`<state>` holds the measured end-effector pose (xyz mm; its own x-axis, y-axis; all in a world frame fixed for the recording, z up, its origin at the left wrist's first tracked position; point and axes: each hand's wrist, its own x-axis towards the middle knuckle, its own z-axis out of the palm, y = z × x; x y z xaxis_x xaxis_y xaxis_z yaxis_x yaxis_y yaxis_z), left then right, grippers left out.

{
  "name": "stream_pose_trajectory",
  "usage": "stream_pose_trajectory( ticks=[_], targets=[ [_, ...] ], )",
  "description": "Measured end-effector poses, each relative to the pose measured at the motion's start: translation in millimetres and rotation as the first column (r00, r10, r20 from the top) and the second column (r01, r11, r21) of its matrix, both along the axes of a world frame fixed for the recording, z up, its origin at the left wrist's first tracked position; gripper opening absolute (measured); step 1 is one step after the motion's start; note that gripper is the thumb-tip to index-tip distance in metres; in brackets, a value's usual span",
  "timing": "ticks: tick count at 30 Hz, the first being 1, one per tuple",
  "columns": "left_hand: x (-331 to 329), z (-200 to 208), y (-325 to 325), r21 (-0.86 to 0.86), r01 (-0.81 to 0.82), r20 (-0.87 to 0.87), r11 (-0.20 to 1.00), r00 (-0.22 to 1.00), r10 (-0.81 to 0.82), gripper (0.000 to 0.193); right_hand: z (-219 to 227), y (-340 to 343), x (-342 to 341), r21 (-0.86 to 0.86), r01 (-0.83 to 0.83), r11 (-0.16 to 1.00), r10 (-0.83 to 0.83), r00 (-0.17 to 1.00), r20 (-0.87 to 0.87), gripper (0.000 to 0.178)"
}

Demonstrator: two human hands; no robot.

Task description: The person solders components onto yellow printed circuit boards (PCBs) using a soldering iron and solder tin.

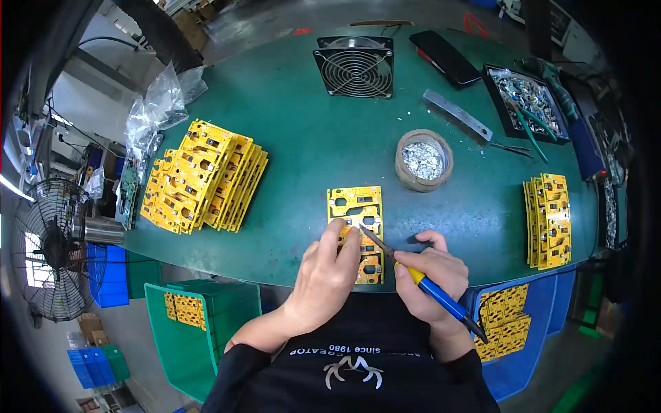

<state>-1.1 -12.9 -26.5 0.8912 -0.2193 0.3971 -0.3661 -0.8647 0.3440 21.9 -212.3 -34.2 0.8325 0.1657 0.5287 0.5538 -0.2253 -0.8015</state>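
A yellow circuit board (354, 193) with cut-outs lies on the green table near its front edge. My left hand (322, 277) comes down over the board's left side, thumb and forefinger bent close together on its middle. Whatever those fingertips pinch, if anything, is hidden. A soldering iron (441, 296) with a blue and yellow handle is gripped in my right hand (435, 274). Its tip points up and left to the middle of the board, right beside my left fingertips; contact with the board cannot be made out.
Stacked yellow boards (200, 180) stand left, a smaller stack (549, 221) right. Beyond my right hand sits a round pot (425, 161) of silvery bits. Farther back are a fan (356, 69), a phone (446, 58) and a parts tray (527, 103) with pliers. Bins (180, 354) flank me below.
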Motion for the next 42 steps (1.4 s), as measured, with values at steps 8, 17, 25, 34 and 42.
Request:
stream_pose_trajectory(
  ticks=[8, 17, 25, 34, 42],
  targets=[
    [-4, 13, 4, 0.08, 0.024, -0.191, 0.997, 0.982, -0.009, 0.047, 1, -1, -1, -0.017, -0.005, 1.0, 0.005, 1.0, 0.016, 0.016],
    [-8, 12, 5, 0.173, 0.079, -0.231, 0.982, 0.972, -0.038, 0.063, 2, -1, -2, -0.019, -0.009, 1.0, 0.01, 0.999, 0.046, 0.016],
    [-3, 10, 10, 0.172, 0.081, -0.189, 0.982, 0.981, -0.047, 0.061, 1, -14, 2, 0.02, 0.164, 0.986, -0.166, 0.983, 0.085, 0.022],
    [26, 1, 16, 0.105, -0.011, -0.103, 0.994, 0.994, 0.022, 0.041, -1, -15, 19, -0.204, 0.362, 0.91, -0.324, 0.925, 0.198, 0.036],
    [-8, 7, 27, -0.081, -0.057, 0.009, 0.995, 0.998, 0.057, 0.021, -6, -16, -11, -0.003, 0.144, 0.99, -0.143, 0.985, 0.098, 0.025]
  ],
)
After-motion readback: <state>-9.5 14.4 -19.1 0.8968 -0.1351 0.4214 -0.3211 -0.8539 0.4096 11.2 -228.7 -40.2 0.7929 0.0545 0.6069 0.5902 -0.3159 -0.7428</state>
